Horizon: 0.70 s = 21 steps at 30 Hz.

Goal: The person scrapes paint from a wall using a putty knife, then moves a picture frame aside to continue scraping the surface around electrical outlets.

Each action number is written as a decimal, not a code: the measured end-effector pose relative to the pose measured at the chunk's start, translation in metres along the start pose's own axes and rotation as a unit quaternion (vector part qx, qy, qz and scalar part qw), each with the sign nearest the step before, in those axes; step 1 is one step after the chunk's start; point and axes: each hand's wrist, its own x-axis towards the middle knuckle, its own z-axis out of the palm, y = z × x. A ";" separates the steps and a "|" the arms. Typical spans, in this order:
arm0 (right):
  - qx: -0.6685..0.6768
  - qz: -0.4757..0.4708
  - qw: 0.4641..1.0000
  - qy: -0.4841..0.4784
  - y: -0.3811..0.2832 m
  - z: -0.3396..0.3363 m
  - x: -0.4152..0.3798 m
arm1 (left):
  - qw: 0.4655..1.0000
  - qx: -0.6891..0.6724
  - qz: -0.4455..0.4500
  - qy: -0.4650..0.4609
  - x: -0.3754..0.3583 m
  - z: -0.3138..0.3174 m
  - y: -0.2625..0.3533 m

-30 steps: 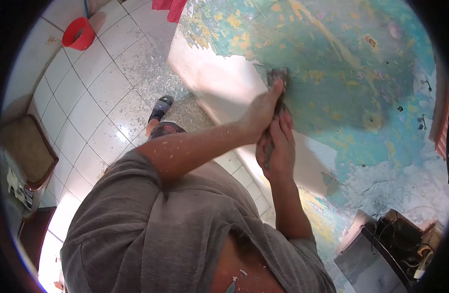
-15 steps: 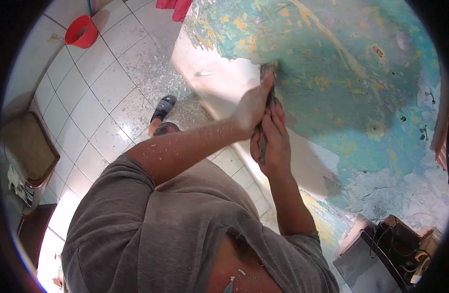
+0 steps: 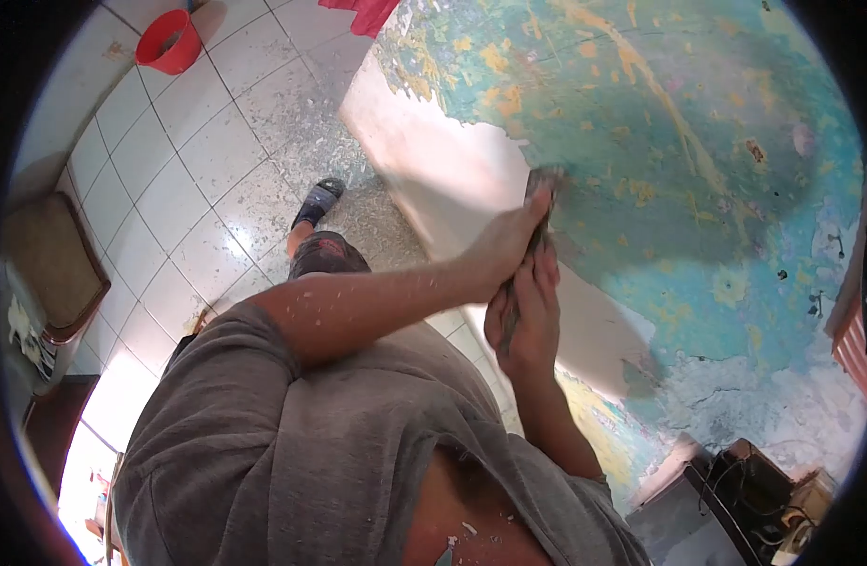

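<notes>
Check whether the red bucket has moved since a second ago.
No. Against the floor tiles, the red bucket sits in the same spot; only the camera view has shifted.

One left hand (image 3: 495,250) and one right hand (image 3: 533,330) are counted, two in total, and one tool (image 3: 547,174) is held in their fingers (image 3: 549,272). To the left of the fingers, one red bucket (image 3: 169,45), one cloth (image 3: 366,13) and one shoe (image 3: 318,204) are seen; behind them, one painted wall (image 3: 646,226).
</notes>
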 end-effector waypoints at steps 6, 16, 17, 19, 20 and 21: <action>-0.023 0.093 0.991 -0.094 -0.018 0.014 0.024 | 0.998 0.002 0.017 0.054 0.017 -0.015 0.016; 0.002 0.100 0.993 -0.070 -0.010 0.007 0.016 | 0.998 0.018 0.011 0.061 0.014 -0.014 0.007; -0.030 0.069 0.995 -0.069 -0.014 0.005 0.007 | 0.999 0.032 0.014 0.041 0.009 -0.008 0.001; -0.015 0.054 0.998 -0.026 -0.015 0.008 -0.002 | 0.998 0.055 0.018 0.015 -0.003 0.003 -0.002; 0.000 0.042 0.999 0.014 -0.015 0.009 -0.002 | 0.998 0.054 0.021 0.015 0.004 0.002 0.003; 0.000 0.044 0.999 0.014 -0.014 0.009 0.011 | 0.997 0.042 0.005 0.058 0.015 -0.003 0.011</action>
